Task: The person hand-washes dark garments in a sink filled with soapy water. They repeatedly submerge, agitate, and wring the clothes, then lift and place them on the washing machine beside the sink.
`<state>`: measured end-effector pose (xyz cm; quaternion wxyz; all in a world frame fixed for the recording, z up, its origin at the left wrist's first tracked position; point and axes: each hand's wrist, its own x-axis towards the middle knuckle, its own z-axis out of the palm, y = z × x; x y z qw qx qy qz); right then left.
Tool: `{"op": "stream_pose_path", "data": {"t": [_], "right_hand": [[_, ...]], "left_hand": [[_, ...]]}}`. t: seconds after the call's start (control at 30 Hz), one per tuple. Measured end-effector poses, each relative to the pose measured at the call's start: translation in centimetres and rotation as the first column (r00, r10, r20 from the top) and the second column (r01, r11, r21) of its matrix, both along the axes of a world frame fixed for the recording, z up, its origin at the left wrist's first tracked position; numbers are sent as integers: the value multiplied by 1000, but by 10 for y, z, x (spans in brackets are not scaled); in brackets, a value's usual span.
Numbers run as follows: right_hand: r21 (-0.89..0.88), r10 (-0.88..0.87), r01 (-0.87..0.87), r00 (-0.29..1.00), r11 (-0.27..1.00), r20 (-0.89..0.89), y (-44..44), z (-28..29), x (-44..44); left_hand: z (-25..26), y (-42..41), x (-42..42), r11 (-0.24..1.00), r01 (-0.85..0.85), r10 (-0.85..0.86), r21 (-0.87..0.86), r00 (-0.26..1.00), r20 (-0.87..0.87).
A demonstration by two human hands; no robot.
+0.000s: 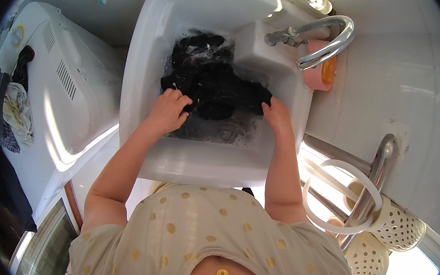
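A black garment (218,88) lies soaked in dark, sudsy water in a white laundry sink (206,159). My left hand (170,110) is at the garment's left side, its fingers curled and thumb apart; whether it grips the cloth is unclear. On the right, my right hand (275,111) pinches the edge of the same garment between thumb and fingers. More dark cloth lies in the water towards the back of the basin. Above the sink's right side arches a chrome faucet (327,39).
A white washing machine (78,68) stands at left with crumpled clothes (17,107) on it. A pink soap holder (316,75) is fixed beside the faucet. Metal pipes, a white hose (364,174) and perforated baskets (399,225) are at lower right.
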<state>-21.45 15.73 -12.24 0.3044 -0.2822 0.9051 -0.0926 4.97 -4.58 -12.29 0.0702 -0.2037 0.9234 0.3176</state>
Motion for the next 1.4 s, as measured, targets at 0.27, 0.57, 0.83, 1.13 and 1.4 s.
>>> {"op": "stream_pose_path", "data": {"t": [0.27, 0.57, 0.83, 1.13, 1.4], "right_hand": [[-237, 239, -275, 956, 932, -169, -75, -75, 38], [-71, 241, -241, 970, 968, 1, -65, -168, 63], [-407, 180, -117, 976, 906, 119, -56, -208, 43], [-118, -263, 878, 263, 463, 928, -19, -105, 11], [-680, -86, 296, 942, 671, 324, -48, -41, 63]], "left_hand": [[-77, -6, -50, 969, -248, 248, -15, 962, 116], [-161, 21, -42, 978, -164, 170, -131, 985, 39], [-172, -25, -60, 942, -210, 187, 262, 976, 110], [-102, -22, -44, 18, -601, 876, 799, 394, 277], [55, 1, -58, 320, -368, 703, 873, 710, 42]]}}
